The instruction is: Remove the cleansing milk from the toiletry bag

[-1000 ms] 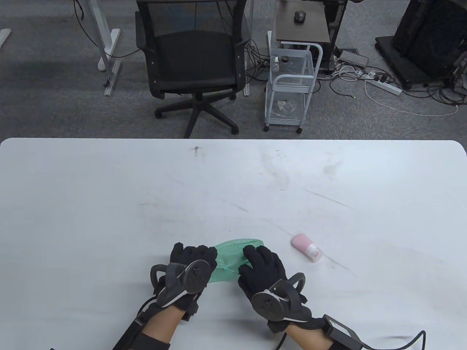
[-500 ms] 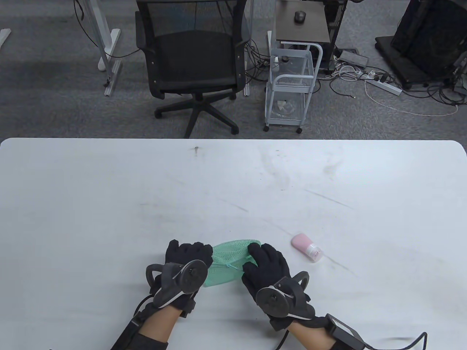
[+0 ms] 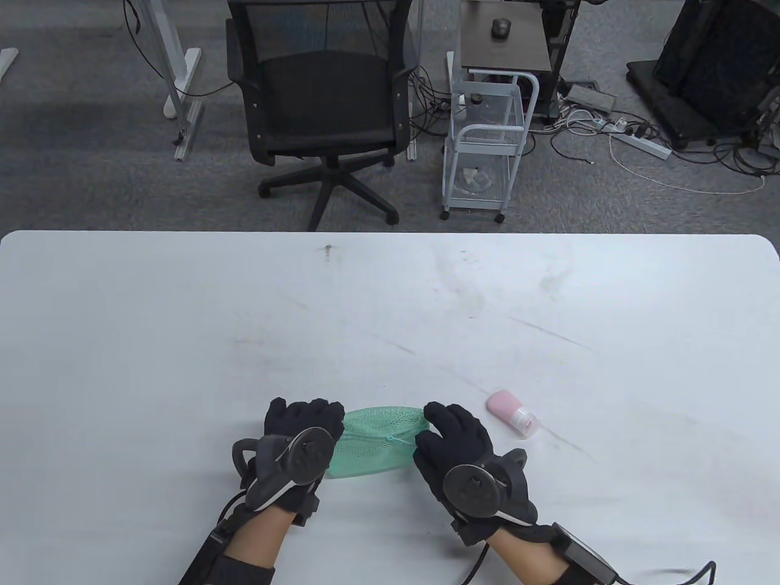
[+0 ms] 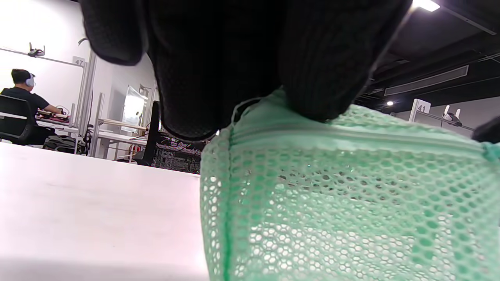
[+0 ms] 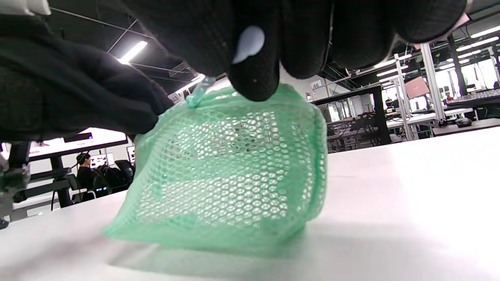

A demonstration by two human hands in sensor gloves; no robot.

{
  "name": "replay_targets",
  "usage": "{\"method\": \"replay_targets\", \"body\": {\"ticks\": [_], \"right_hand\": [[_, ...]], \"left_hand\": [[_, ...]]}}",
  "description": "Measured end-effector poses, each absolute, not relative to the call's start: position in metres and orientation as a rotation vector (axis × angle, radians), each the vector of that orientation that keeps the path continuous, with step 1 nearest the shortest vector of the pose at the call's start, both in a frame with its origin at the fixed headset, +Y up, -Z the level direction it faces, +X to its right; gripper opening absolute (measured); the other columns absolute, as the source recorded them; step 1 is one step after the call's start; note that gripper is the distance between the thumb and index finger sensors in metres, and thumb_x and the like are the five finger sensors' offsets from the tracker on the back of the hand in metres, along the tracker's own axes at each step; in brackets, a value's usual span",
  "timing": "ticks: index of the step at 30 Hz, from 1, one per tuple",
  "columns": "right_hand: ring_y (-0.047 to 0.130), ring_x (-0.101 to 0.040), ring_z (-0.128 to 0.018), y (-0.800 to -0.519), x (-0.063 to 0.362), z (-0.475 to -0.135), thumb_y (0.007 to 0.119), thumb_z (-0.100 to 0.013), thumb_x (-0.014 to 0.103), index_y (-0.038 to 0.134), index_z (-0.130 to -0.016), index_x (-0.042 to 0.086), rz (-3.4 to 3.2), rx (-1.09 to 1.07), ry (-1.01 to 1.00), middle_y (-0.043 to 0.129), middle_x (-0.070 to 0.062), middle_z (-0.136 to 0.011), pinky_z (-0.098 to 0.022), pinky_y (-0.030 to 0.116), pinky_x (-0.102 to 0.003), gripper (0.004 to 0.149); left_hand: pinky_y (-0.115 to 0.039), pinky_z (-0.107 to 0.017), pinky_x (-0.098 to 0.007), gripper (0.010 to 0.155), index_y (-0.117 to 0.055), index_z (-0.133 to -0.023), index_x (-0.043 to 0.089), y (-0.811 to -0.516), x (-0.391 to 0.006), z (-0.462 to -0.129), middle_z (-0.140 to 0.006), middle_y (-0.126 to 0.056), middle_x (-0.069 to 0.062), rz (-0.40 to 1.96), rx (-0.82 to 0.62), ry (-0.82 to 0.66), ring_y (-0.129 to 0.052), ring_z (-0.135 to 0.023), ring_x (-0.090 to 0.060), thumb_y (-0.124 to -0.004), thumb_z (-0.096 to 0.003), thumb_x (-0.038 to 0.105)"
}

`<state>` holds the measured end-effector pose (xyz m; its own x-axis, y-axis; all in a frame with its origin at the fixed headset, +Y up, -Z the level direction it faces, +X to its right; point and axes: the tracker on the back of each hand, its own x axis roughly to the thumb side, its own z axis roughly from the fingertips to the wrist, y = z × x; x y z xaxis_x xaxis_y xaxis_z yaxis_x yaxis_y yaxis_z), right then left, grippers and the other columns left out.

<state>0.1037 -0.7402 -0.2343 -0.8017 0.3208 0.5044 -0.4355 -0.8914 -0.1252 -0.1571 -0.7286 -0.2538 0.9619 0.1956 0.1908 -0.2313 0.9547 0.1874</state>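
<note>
Left hand grip: the left hand (image 3: 303, 440) holds the left end of the green mesh toiletry bag (image 3: 372, 443); in the left wrist view its gloved fingers (image 4: 234, 66) press down on the bag's upper seam beside the zipper line, clenched on the mesh.
Right hand grip: the right hand (image 3: 454, 440) holds the bag's right end; in the right wrist view its fingertips (image 5: 256, 74) pinch the top edge of the mesh (image 5: 234, 171), close to the small green zipper pull (image 5: 197, 95).
Zipper: a thin green pull cord (image 3: 399, 440) lies across the top of the bag between the two hands; the zipper tape (image 4: 351, 134) runs along the upper edge in the left wrist view. Whether the zipper stands open or closed, I cannot tell.
Bag: it sits on the white table (image 3: 183, 341) near the front edge, propped upright between both hands, its base touching the tabletop.
Bag contents: only pale shapes show through the mesh holes; nothing inside can be named.
Cleansing milk: a small pink bottle with a clear cap (image 3: 513, 414) lies on its side on the table, outside the bag, just right of the right hand and apart from it.
Beyond the table: a black office chair (image 3: 323, 103) and a white rolling cart (image 3: 487, 146) stand on grey carpet.
</note>
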Motion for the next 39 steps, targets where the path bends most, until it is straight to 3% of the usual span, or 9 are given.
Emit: {"method": "replay_targets", "body": {"ticks": [29, 39], "right_hand": [[0.074, -0.069, -0.084, -0.747, 0.146, -0.266, 0.089, -0.054, 0.027, 0.095, -0.076, 0.001, 2.674, 0.372, -0.269, 0.080, -0.030, -0.102, -0.058, 0.063, -0.075, 0.035], [0.075, -0.068, -0.083, -0.749, 0.144, -0.265, 0.088, -0.053, 0.028, 0.093, -0.079, 0.001, 2.695, 0.396, -0.248, 0.079, -0.031, -0.102, -0.058, 0.064, -0.074, 0.038]], "left_hand": [[-0.067, -0.071, -0.065, 0.039, -0.096, -0.084, 0.028, -0.724, -0.167, -0.254, -0.090, -0.103, -0.003, 0.219, 0.276, -0.133, -0.104, -0.079, -0.036, -0.095, -0.0459, 0.035], [-0.068, -0.071, -0.064, 0.039, -0.096, -0.084, 0.028, -0.727, -0.166, -0.254, -0.089, -0.104, -0.004, 0.205, 0.257, -0.158, -0.105, -0.077, -0.035, -0.095, -0.0457, 0.035]]}}
